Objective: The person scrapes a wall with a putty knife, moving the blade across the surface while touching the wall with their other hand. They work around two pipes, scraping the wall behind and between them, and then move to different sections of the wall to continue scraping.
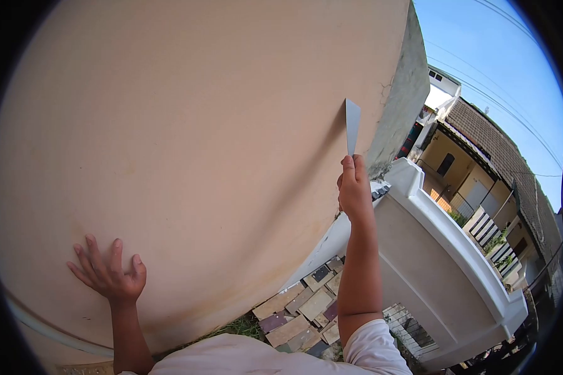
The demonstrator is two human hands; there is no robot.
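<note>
A peach-painted wall (219,112) fills most of the head view. My right hand (355,190), arm stretched out, grips a putty knife (352,125) by its handle, which my fingers hide. Its flat grey blade points up, and the tip is at or very near the wall surface, close to the wall's right edge. A long shadow falls from the blade and arm across the paint. At lower left, my left hand (111,274) is spread with fingers apart against the wall, holding nothing.
Fine cracks (385,90) run near the wall's right corner. Below lies patchwork stone paving (306,306) with some grass (241,328). A white boundary wall (419,250) stands at right, with a tiled-roof house (481,137) beyond. A pale pipe (56,331) curves at lower left.
</note>
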